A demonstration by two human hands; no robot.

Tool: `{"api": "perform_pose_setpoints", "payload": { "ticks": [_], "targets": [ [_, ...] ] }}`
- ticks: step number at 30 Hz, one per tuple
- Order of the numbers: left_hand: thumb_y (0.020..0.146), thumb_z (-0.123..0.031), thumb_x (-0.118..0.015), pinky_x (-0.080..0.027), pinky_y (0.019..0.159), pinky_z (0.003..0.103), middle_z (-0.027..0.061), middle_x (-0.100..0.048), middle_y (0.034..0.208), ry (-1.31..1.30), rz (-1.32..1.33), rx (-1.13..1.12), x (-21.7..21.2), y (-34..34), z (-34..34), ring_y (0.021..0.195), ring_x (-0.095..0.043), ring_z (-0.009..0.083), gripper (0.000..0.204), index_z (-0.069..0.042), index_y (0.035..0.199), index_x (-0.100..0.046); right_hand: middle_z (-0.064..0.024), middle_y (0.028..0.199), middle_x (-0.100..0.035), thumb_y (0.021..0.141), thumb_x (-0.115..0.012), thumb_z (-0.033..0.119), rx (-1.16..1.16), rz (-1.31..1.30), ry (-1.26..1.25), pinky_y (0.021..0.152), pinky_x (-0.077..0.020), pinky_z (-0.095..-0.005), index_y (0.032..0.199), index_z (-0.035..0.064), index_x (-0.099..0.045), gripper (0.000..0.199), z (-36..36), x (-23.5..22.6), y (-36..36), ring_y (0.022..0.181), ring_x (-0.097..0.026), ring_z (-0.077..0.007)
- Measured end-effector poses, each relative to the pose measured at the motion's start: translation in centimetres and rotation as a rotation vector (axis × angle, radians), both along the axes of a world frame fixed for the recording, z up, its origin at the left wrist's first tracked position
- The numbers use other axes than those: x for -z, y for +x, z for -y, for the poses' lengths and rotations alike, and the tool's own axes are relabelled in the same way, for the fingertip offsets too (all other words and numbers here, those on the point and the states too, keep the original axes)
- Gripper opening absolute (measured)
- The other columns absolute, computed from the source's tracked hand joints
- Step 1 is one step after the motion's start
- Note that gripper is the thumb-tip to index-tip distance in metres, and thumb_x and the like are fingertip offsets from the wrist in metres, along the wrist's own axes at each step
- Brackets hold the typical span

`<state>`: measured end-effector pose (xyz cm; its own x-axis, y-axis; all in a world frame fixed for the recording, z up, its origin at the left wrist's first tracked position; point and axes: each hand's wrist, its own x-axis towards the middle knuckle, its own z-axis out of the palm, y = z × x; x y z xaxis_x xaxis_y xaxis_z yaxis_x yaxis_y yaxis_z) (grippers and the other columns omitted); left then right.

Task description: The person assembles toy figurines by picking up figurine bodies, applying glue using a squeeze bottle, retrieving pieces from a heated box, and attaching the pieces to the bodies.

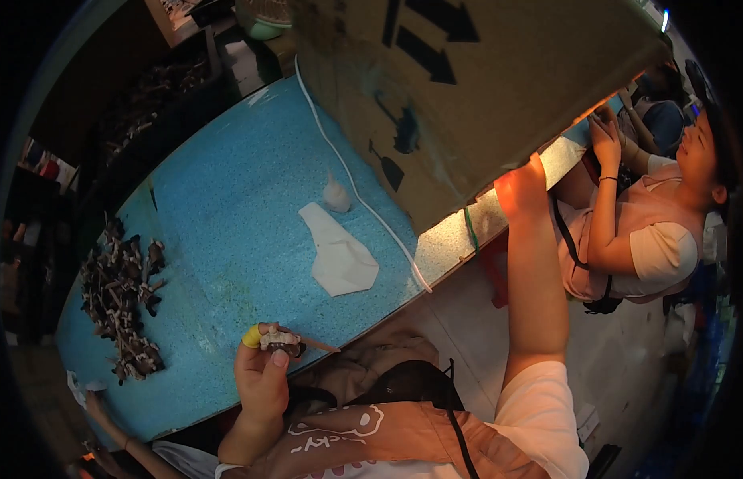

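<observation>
My left hand [260, 379], with a yellow cover on one finger, is closed on a small figurine [282, 340] near the table's front edge. The figurine is cream and dark brown, and a thin brown stick-like part juts out to the right. My right arm reaches forward to the lower edge of a large cardboard box [499, 96]. At that edge my right hand [521, 182] glows in warm orange light; the box hides its fingers and anything in them. A white paper-like piece [343, 257] and a small white bottle with a pointed tip [336, 196] lie between my hands.
A pile of similar brown and cream figurines [124, 307] covers the left of the blue table [220, 184]. A white cable [339, 156] crosses it. Dark crates [148, 120] stand behind. One co-worker [627, 231] sits at right; another person's hand [96, 407] is at lower left.
</observation>
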<state>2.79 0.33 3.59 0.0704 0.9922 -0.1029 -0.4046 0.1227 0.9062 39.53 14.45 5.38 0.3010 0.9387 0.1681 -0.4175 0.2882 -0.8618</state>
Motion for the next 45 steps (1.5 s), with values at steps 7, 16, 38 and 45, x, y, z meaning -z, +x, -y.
{"api": "perform_pose_setpoints", "payload": {
  "ticks": [7,16,38,45],
  "targets": [
    [0.080,-0.010,-0.061,-0.042,0.078,0.028,0.0095,-0.057,0.097,0.002,0.028,0.066,0.1,-0.4,-0.6,0.087,-0.054,0.0161,0.040,0.000,0.115,-0.045,-0.0162,0.102,-0.056,0.082,-0.055,0.002,-0.234,-0.278,0.084,0.071,-0.0497,-0.0338,0.099,0.0024,-0.055,0.018,11.9,-1.0,-10.4,0.084,-0.055,-0.0218],
    [0.074,-0.006,-0.065,-0.043,0.071,0.028,0.0102,-0.056,0.092,0.271,-0.236,0.211,-1.4,-1.6,-0.1,0.082,-0.055,0.0194,0.034,-0.001,0.107,-0.057,-0.0169,0.101,-0.053,0.077,-0.059,-0.003,-0.411,0.029,-0.044,0.079,-0.0493,-0.0350,0.096,-0.0022,-0.055,0.019,12.4,-1.2,-20.4,0.095,-0.056,-0.0260],
    [0.069,-0.008,-0.071,-0.045,0.060,0.029,0.0121,-0.058,0.086,0.575,-0.598,0.015,-0.1,-3.2,-0.4,0.071,-0.057,0.0231,0.036,0.001,0.101,-0.058,-0.0073,0.084,-0.059,0.061,-0.071,0.003,-0.355,1.042,0.256,0.071,-0.0440,-0.0339,0.082,0.0054,-0.060,0.024,11.6,-2.1,-21.7,0.080,-0.052,-0.0256],
    [0.070,-0.007,-0.070,-0.045,0.062,0.030,0.0119,-0.058,0.088,0.563,-0.601,0.070,-0.1,-2.9,-0.6,0.074,-0.057,0.0234,0.037,0.001,0.104,-0.058,-0.0053,0.086,-0.056,0.062,-0.072,0.010,-0.279,1.120,0.250,0.077,-0.0399,-0.0382,0.079,0.0070,-0.061,0.021,11.2,-2.1,-21.2,0.089,-0.049,-0.0284]
  ]
}}
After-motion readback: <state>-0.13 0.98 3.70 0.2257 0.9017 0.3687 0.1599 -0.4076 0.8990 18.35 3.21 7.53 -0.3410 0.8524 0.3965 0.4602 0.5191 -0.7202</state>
